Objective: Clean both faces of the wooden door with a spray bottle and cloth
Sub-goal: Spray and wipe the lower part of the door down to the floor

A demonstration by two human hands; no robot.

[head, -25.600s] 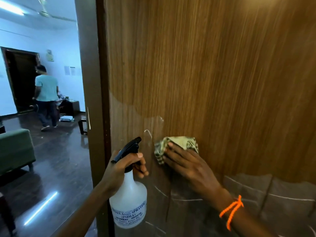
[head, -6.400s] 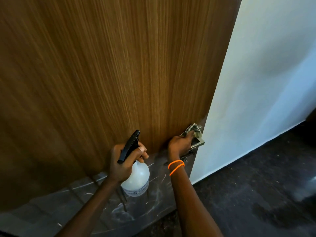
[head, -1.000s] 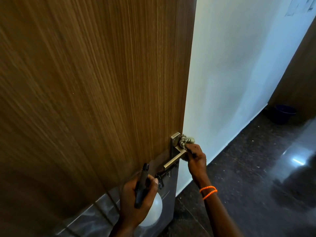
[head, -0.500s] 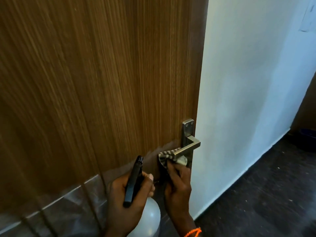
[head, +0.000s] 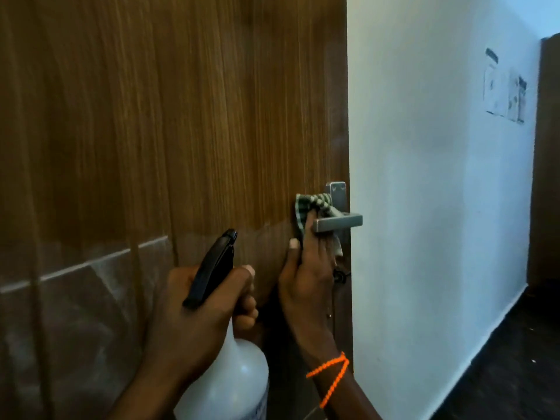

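Observation:
The wooden door (head: pixel 169 122) fills the left and middle of the view, its edge at right. My right hand (head: pixel 306 277) presses a green checked cloth (head: pixel 309 207) against the door just behind the metal lever handle (head: pixel 338 222). My left hand (head: pixel 197 322) grips the neck of a white spray bottle (head: pixel 236 377) with a black trigger head (head: pixel 212 268), held upright low in front of the door. An orange thread is around my right wrist.
A white wall (head: pixel 424 207) runs to the right of the door edge, with papers (head: pixel 504 86) stuck on it. Dark glossy floor (head: pixel 500 374) lies at lower right. A dark wooden panel (head: pixel 547 162) stands at the far right.
My right hand with the cloth has slid up from under the lever to the door face behind it. The view has risen and come closer to the handle. The bottle stays in my left hand.

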